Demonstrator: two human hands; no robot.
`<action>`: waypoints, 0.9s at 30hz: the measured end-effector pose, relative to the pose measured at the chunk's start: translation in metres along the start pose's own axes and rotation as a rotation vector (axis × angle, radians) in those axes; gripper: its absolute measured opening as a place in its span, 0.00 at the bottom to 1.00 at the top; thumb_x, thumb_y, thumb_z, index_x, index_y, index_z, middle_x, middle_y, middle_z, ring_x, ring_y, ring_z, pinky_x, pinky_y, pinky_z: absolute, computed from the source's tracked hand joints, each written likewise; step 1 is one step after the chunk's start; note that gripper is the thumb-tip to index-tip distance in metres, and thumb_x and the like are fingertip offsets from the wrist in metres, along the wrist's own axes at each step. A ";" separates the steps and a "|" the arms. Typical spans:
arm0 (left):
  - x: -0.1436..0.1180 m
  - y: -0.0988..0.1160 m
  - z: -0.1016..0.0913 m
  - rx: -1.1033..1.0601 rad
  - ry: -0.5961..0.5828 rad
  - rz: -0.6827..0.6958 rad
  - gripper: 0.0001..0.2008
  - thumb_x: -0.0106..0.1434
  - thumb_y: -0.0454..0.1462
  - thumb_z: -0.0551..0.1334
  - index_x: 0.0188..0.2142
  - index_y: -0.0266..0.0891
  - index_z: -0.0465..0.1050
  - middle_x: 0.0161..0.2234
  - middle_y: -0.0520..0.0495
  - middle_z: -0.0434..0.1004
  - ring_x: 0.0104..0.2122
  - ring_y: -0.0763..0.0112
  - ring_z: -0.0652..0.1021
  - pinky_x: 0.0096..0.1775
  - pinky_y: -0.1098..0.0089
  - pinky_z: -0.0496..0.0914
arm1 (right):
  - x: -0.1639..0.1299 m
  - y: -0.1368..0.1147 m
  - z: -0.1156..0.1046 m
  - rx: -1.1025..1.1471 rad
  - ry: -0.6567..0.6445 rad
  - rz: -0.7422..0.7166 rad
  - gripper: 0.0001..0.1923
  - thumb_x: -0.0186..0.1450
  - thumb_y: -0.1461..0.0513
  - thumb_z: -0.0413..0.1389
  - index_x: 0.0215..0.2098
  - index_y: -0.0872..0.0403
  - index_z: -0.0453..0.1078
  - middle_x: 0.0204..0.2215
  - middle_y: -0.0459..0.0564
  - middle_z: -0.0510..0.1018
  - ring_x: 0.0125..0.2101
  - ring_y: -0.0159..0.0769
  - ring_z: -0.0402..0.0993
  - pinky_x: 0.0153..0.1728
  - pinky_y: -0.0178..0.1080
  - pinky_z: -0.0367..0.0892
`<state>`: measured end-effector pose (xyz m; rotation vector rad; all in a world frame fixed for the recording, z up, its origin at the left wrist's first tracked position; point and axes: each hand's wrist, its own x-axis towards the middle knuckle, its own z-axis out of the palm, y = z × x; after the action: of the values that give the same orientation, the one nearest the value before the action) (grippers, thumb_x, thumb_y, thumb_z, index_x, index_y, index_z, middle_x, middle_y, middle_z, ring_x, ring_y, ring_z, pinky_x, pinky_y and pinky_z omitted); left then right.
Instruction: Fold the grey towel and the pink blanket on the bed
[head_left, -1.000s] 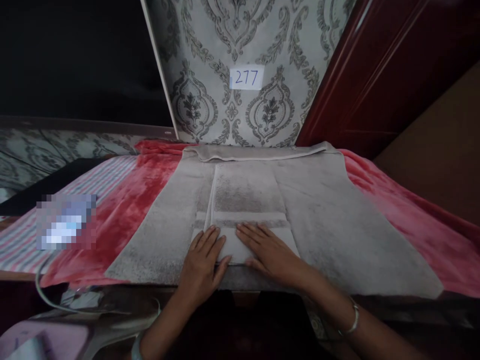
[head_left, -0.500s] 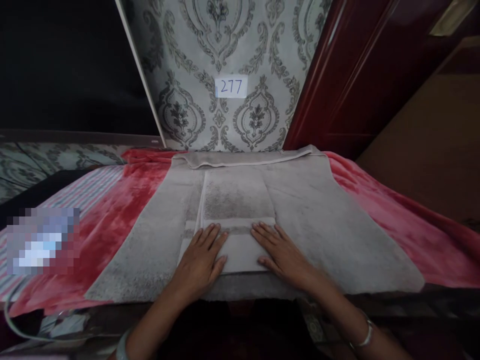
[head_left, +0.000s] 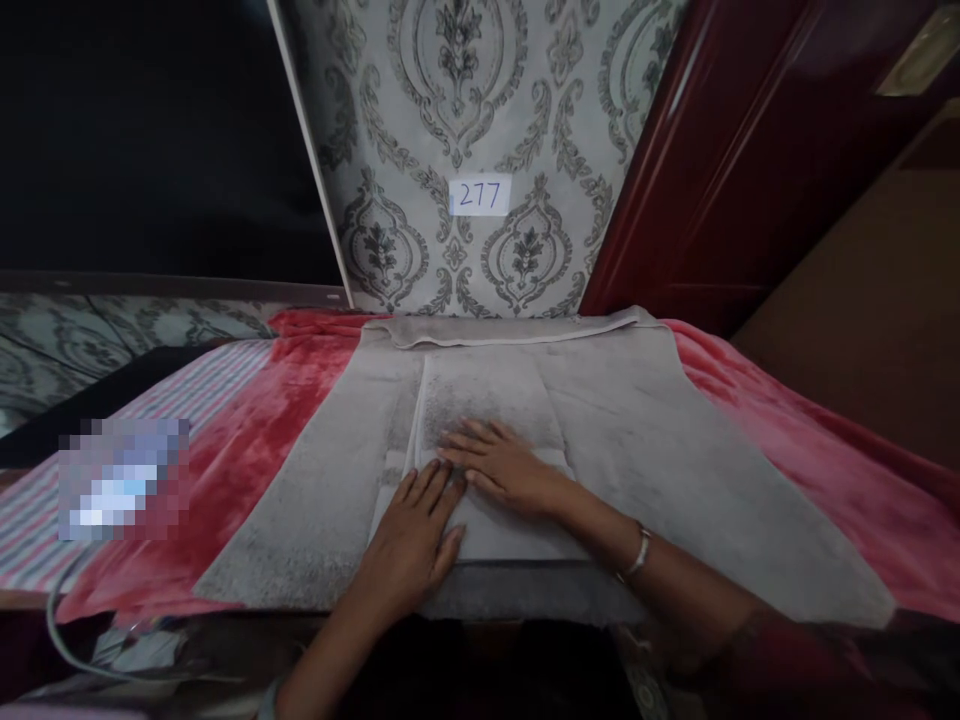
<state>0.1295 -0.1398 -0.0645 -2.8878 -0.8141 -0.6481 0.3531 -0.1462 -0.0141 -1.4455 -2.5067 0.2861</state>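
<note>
Seemingly, two flat hands, left hand (head_left: 411, 535) and right hand (head_left: 501, 468), press one folded towel (head_left: 487, 400).

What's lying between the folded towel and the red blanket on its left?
In the head view, only the large grey towel lies between the folded towel and the red blanket.

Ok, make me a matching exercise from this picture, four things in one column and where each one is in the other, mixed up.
Things:
1. left hand
2. right hand
3. note
4. red blanket

Places:
A. on the patterned wall
B. under the grey towel
C. flat on the near end of the folded towel
D. flat on the folded towel, farther in, fingers pointing left

Pairs: 1-C, 2-D, 3-A, 4-B
</note>
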 end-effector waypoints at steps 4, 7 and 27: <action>-0.001 -0.001 0.000 0.016 -0.002 -0.002 0.24 0.69 0.39 0.55 0.63 0.38 0.64 0.64 0.37 0.65 0.65 0.55 0.64 0.63 0.48 0.62 | 0.013 0.022 0.007 -0.019 -0.074 -0.053 0.25 0.76 0.51 0.41 0.69 0.41 0.54 0.71 0.42 0.51 0.71 0.42 0.36 0.68 0.61 0.36; -0.002 -0.001 0.001 0.009 0.007 -0.002 0.24 0.69 0.39 0.55 0.63 0.38 0.64 0.64 0.37 0.65 0.65 0.54 0.65 0.62 0.48 0.63 | 0.005 0.033 0.004 -0.009 -0.084 -0.055 0.26 0.75 0.49 0.43 0.69 0.42 0.53 0.71 0.43 0.49 0.71 0.43 0.35 0.68 0.60 0.37; -0.004 -0.001 0.004 -0.084 0.074 -0.028 0.24 0.68 0.39 0.57 0.62 0.40 0.66 0.64 0.39 0.66 0.65 0.55 0.65 0.63 0.48 0.63 | 0.002 0.029 0.008 -0.059 -0.061 0.026 0.32 0.74 0.48 0.43 0.72 0.46 0.43 0.71 0.49 0.47 0.71 0.42 0.36 0.68 0.58 0.37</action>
<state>0.1273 -0.1405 -0.0697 -2.9109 -0.8395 -0.8051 0.3737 -0.1300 -0.0296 -1.5152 -2.5668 0.2667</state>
